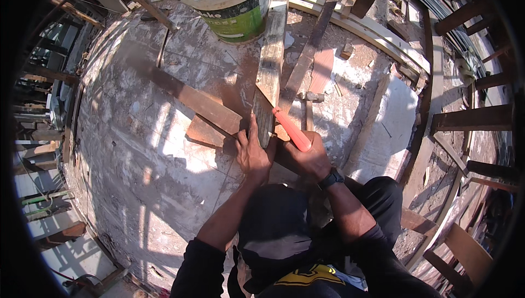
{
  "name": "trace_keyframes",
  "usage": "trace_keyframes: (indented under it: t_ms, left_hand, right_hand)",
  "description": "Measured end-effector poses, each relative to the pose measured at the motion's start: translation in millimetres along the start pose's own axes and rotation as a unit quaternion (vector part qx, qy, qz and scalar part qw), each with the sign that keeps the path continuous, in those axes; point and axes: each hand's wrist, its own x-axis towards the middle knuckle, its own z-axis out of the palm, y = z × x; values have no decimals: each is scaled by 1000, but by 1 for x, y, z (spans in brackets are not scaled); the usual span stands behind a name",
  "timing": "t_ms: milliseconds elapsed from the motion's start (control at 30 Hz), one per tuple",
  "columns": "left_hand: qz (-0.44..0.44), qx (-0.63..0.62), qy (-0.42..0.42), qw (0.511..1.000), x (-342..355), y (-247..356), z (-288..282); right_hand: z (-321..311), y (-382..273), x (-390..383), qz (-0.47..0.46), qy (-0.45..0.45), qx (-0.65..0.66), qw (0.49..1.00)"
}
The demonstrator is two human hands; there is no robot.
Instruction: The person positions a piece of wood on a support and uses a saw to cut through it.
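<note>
A long weathered wooden beam (270, 52) runs away from me, its near end between my hands. My left hand (254, 153) grips that near end, index finger stretched along its left side and thumb on the right. In my right hand (309, 158), which wears a dark wristwatch, is a red-handled tool (292, 128). It slants across the beam, and a thin pale line continues from the handle over the wood. Its exact kind is unclear. Under the beam's near end lies a dark plank (191, 101) pointing far left, with a brownish block (205, 131) beside it.
A white bucket with a green label (224, 11) stands at the far end, left of the beam. A hammer (311, 97) lies right of the beam, near another plank (311, 52). A pale slab (380, 126) rests farther right. Timber posts and scraps surround the dusty floor.
</note>
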Motion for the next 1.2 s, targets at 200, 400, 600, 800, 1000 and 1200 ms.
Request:
trace_keyframes:
  t_ms: [200, 400, 600, 800, 1000, 1200]
  left_hand:
    - [-4, 29, -8, 1000, -5, -18, -9]
    - [-8, 11, -53, 999, -8, -2, -4]
    - [-45, 27, -33, 998, -7, -11, -10]
    - [-19, 47, -15, 999, -6, -7, 1]
    - [-13, 23, 0, 1000, -10, -20, -9]
    - [-9, -4, -18, 1000, -2, -11, -17]
  right_hand:
    - [-147, -59, -143, 167, -242, 40, 955]
    - [1, 4, -5, 66, -153, 73, 983]
    - [-127, -27, -136, 110, -241, 16, 964]
    - [-9, -1, -1, 130, -166, 76, 975]
    - [-100, -20, -123, 131, -207, 35, 969]
    - [-3, 9, -18, 87, -179, 48, 979]
